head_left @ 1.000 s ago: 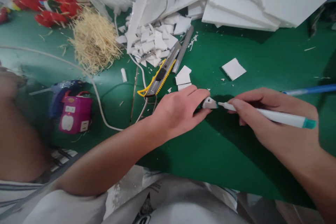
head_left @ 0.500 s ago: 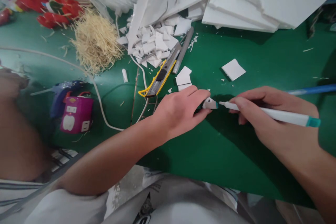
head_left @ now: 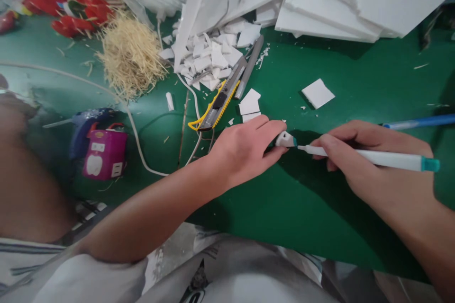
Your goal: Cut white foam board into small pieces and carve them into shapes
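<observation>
Between thumb and fingers, my left hand (head_left: 247, 147) pinches a small white piece (head_left: 285, 139) with a dark dot and a green tip on its right end. My right hand (head_left: 373, 151) grips a white marker (head_left: 387, 159) with a green end, its nib pointing left, a small distance from the green tip. Just beyond my left hand, small white foam pieces (head_left: 250, 102) lie on the green table (head_left: 284, 227). A yellow and grey box cutter (head_left: 218, 99) rests to their left, beside a grey blade-like strip (head_left: 250, 67).
White foam scraps (head_left: 213, 57) and large foam sheets (head_left: 355, 4) lie at the back. At left are a straw-coloured heap (head_left: 131, 57), red items (head_left: 71, 2), a magenta box (head_left: 105, 154), a blue glue gun (head_left: 83, 128), a cable and another person's arm (head_left: 28, 180). A blue pen (head_left: 419, 122) lies right.
The marker and my right hand have shifted slightly right and down, and the gap between nib and green tip is a little wider. The other person's hand at left has moved slightly.
</observation>
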`<state>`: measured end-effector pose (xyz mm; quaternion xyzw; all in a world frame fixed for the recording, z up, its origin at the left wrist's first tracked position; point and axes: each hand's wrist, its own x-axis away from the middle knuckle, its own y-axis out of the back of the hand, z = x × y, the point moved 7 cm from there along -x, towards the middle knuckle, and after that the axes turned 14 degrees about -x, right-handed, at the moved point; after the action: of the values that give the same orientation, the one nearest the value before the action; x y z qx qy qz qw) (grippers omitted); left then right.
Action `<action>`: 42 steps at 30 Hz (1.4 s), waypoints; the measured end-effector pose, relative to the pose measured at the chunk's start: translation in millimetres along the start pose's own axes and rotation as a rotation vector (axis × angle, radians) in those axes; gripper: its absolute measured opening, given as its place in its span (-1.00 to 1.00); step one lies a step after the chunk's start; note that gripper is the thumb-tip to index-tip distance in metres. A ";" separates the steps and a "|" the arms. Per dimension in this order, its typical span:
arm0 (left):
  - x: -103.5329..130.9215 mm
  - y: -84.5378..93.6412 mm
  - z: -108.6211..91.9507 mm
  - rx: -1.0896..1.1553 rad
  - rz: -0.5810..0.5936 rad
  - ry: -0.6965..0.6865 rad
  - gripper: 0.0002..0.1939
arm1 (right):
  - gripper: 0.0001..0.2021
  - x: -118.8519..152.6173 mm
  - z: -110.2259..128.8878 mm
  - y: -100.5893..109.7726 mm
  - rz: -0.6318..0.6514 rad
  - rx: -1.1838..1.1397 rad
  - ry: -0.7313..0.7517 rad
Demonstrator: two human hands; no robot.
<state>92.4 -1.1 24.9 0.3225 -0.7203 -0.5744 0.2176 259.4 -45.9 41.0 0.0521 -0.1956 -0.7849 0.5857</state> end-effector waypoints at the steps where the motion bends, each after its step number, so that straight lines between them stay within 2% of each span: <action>1: -0.2 -0.2 0.3 -0.001 0.008 0.002 -0.79 | -0.78 -0.6 -1.0 1.1 -0.007 -0.012 -0.003; 3: -0.4 -0.2 0.8 -0.001 0.016 0.006 -0.80 | -0.84 -2.4 -3.5 1.7 0.009 -0.047 -0.010; 6: -0.7 0.3 0.5 -0.005 0.012 0.005 -0.79 | -0.79 -4.7 -6.7 -1.5 0.096 -0.027 -0.017; 10: -0.6 0.6 -0.2 0.003 0.004 0.001 -0.80 | -0.85 -6.1 -6.0 4.6 0.035 -0.041 0.018; 14: 0.0 1.8 -0.3 0.007 -0.018 -0.008 -0.79 | -0.79 -4.8 -6.2 -0.2 0.097 -0.014 0.023; 18: 0.3 1.6 -0.1 0.008 -0.013 -0.006 -0.79 | -0.84 -4.8 -4.9 4.5 0.014 -0.026 0.033; 21: 0.5 2.8 -0.9 0.016 -0.027 -0.014 -0.79 | -0.89 -4.9 -2.6 0.0 0.076 0.004 0.055; 25: 0.2 2.9 -0.8 0.018 -0.032 -0.013 -0.79 | -0.78 -3.1 -3.2 1.0 0.044 -0.002 0.034; 27: -0.2 2.2 -0.4 0.013 -0.022 -0.007 -0.80 | -0.79 -2.8 -3.4 2.9 0.012 -0.010 0.024; 30: -0.7 1.6 -0.9 0.019 -0.013 -0.011 -0.80 | -0.85 -4.8 -3.0 1.4 0.059 0.012 0.030; 32: -0.5 2.2 -0.9 0.021 -0.025 -0.011 -0.80 | -0.80 -6.5 -3.4 0.4 0.099 0.034 0.035; 34: 0.1 3.1 -0.8 0.024 -0.043 -0.012 -0.80 | -0.78 -7.5 -3.6 1.7 0.100 0.042 0.044; 37: 1.0 3.8 -1.1 0.029 -0.050 -0.018 -0.80 | -0.85 -7.8 -3.6 4.2 0.077 0.037 0.065; 42: 0.8 3.6 -0.9 0.025 -0.041 -0.019 -0.81 | -0.80 -7.4 -6.0 0.1 0.143 0.026 0.061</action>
<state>91.7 -1.9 28.5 0.3344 -0.7227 -0.5727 0.1949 263.6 -40.4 34.4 0.0694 -0.1912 -0.7367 0.6450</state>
